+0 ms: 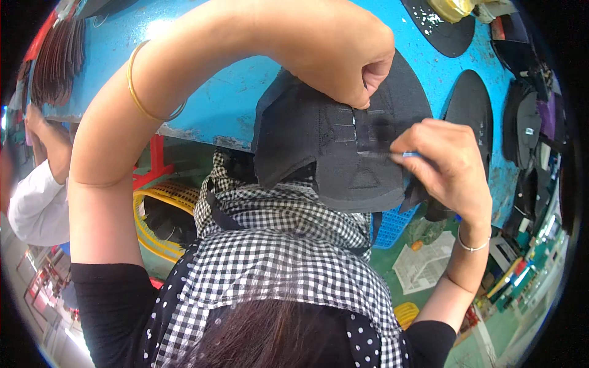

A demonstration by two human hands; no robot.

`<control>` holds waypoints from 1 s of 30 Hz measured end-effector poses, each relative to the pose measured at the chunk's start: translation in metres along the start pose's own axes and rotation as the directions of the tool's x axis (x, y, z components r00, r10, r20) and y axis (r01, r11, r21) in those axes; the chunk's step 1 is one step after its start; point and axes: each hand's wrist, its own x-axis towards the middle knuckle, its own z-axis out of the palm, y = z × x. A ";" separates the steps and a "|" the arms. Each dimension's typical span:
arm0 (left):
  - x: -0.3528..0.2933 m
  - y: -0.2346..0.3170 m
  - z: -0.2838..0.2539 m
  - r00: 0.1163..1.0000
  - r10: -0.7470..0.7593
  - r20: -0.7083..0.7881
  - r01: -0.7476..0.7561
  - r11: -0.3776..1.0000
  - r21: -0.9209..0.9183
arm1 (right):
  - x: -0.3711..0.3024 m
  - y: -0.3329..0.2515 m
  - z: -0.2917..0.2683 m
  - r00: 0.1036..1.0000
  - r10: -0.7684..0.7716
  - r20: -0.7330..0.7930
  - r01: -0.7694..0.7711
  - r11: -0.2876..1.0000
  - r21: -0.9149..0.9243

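Black shoe upper (334,147) (pale stitch lines) pinched by left hand (343,52), right hand (445,165).

1. Fabric piece (334,153): dark grey-black, pale grey stitch lines.
2. Tabletop (221,98): bright blue, scuffed whitish patches, rusty worn edge.
3. Oval cut pieces (469,101) on tabletop: black.
4. Scarf (276,245): black-and-white gingham check.
5. Top (113,306): black; a polka-dot part (362,346), black with white dots.
6. Bangle (144,92) on left arm: gold. Bracelet (473,246) on right wrist: silver.
7. Tool tip (412,154) in right hand (445,168): blue.
8. Basket (161,214): yellow mesh. Crate (392,224): blue lattice.
9. Frame (153,165): red.
10. Floor (491,325): green.
11. Another person's sleeve (34,205): white.
12. Stacked strips (58,61), top left: dark brown.
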 end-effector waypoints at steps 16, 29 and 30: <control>-0.005 0.000 -0.001 0.997 0.071 0.033 -0.071 0.997 0.021 | 0.016 0.005 0.000 0.976 0.199 -0.087 -0.204 0.977 -0.058; -0.029 0.008 0.009 0.889 0.065 -0.453 -0.312 0.810 -0.496 | -0.115 0.017 -0.013 0.692 0.620 -0.370 -0.696 0.709 -0.114; -0.021 0.016 0.025 0.865 0.109 -0.491 -0.311 0.883 -0.353 | -0.133 0.019 -0.006 0.731 0.598 -0.329 -0.676 0.701 -0.229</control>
